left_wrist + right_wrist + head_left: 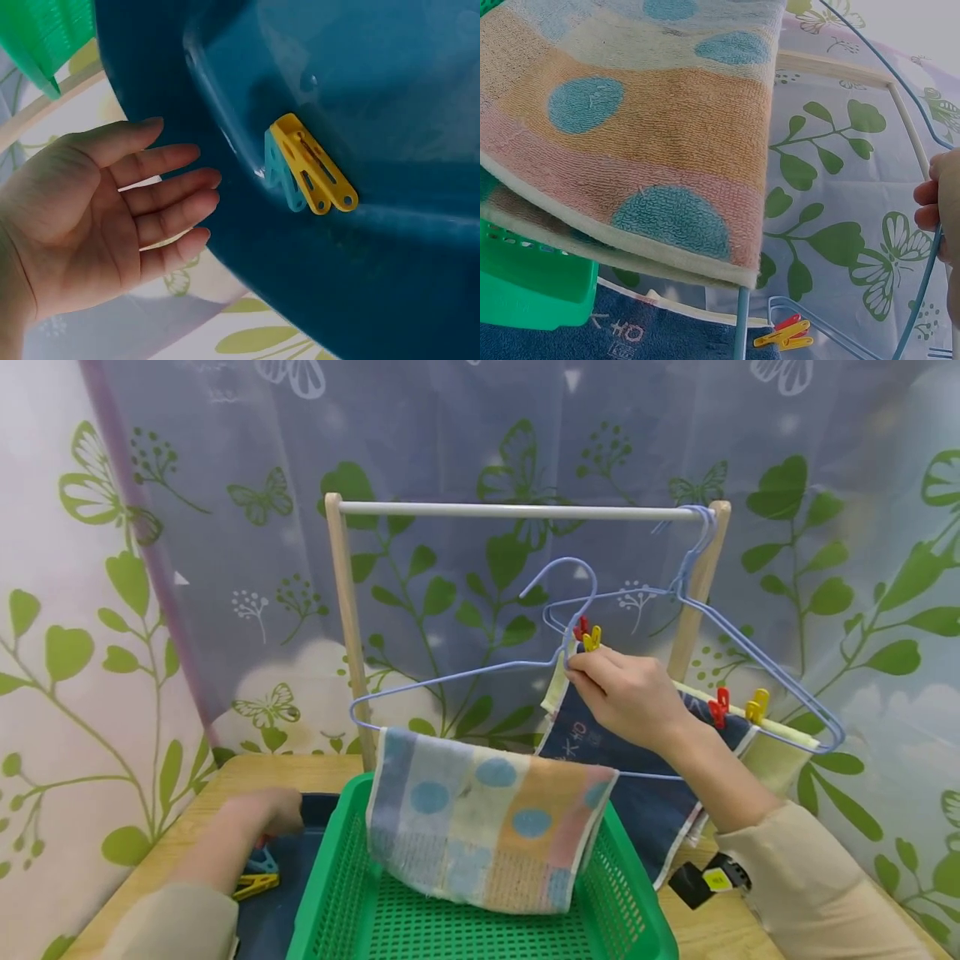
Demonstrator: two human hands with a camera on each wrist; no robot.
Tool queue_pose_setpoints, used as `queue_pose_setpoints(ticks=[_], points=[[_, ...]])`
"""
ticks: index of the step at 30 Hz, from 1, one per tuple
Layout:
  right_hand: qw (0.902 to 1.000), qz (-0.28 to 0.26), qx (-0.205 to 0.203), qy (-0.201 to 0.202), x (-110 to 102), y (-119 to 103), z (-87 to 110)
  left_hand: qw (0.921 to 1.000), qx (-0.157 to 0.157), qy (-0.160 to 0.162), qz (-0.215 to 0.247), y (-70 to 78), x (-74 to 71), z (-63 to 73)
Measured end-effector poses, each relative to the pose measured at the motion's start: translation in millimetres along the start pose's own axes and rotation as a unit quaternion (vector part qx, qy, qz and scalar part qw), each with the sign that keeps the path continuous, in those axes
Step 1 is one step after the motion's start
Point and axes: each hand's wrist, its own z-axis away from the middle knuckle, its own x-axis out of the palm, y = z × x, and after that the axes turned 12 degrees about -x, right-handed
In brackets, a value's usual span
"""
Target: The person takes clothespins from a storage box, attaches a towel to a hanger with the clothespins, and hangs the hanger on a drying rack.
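My right hand grips a light blue clothes hanger just below its hook, holding it up in front of the rack. Over the hanger's lower bar hangs a folded checked towel with blue dots, its bottom edge over the green basket. In the left wrist view, my left hand is at the rim of a dark blue basin, palm showing, fingers relaxed and nothing in them. A yellow clothespin lies in the basin against a blue clothespin. A bit of red shows below that hand in the head view.
A wooden rack with a white rail stands behind. More blue hangers hang at its right end, bearing a dark blue towel with red clothespins and yellow clothespins. The green basket stands on the wooden table.
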Motion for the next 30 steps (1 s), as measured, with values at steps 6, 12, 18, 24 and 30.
queue_pose_setpoints(ticks=[6, 12, 18, 24, 30], points=[[1.0000, -0.004, -0.005, 0.001, 2.8, -1.1, -0.6, 0.9977, -0.035, -0.047, -0.034, -16.8, 15.6, -30.7], [0.9999, -0.005, -0.010, 0.003, 5.7, -1.9, 0.3, 0.9839, -0.090, -0.150, -0.037, -90.5, 69.1, -152.7], [0.9999, -0.005, -0.009, 0.006, 7.3, -2.7, 0.5, 0.9535, -0.152, -0.260, -0.013, -106.8, 83.6, -191.0], [0.9999, -0.006, -0.013, 0.005, 8.2, -3.3, -1.2, 0.9521, -0.158, -0.258, -0.042, -44.6, 47.0, -88.8], [0.9998, -0.009, -0.016, 0.002, 8.0, -2.3, -2.7, 0.9465, -0.159, -0.279, -0.031, -59.9, 60.0, -121.7]])
